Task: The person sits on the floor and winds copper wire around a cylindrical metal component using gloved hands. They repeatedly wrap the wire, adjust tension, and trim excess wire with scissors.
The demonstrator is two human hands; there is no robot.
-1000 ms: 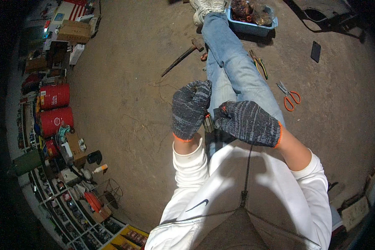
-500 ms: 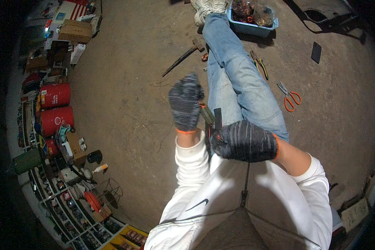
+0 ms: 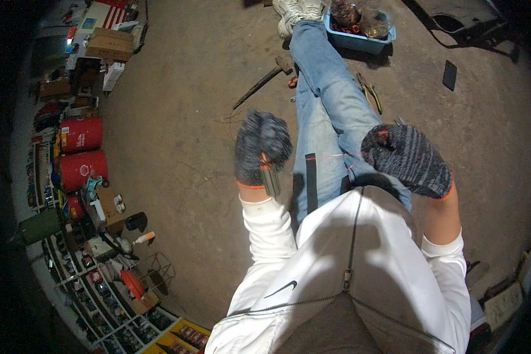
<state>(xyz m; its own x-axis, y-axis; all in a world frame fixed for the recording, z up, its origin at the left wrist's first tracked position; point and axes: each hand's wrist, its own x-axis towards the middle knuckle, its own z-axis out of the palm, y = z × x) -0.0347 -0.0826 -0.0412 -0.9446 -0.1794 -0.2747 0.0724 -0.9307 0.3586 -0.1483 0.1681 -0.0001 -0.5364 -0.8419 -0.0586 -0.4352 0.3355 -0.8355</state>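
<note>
My left hand (image 3: 262, 144), in a dark grey knit glove, is closed around a grey ridged metal piece (image 3: 271, 179) with copper-coloured wire at its upper end. My right hand (image 3: 406, 158), gloved the same way, is closed over my thigh. A thin reddish wire (image 3: 330, 156) crosses between the two hands above my jeans and seems to run into the right fist; its ends are hidden. The right hand covers most of the orange-handled scissors, with only the tip (image 3: 400, 121) showing past the glove.
A hammer (image 3: 264, 82) lies beyond my left hand. Pliers (image 3: 369, 93) and a black phone (image 3: 449, 75) are on the floor to the right. Near my shoes stands a blue bin (image 3: 360, 42) of copper scrap. Red drums (image 3: 84, 170) and shelving line the left side.
My right hand has swung away from the left, outward to the right, and now covers the scissors. The left hand has shifted slightly, the metal piece turning more upright, with thin wire showing between the hands.
</note>
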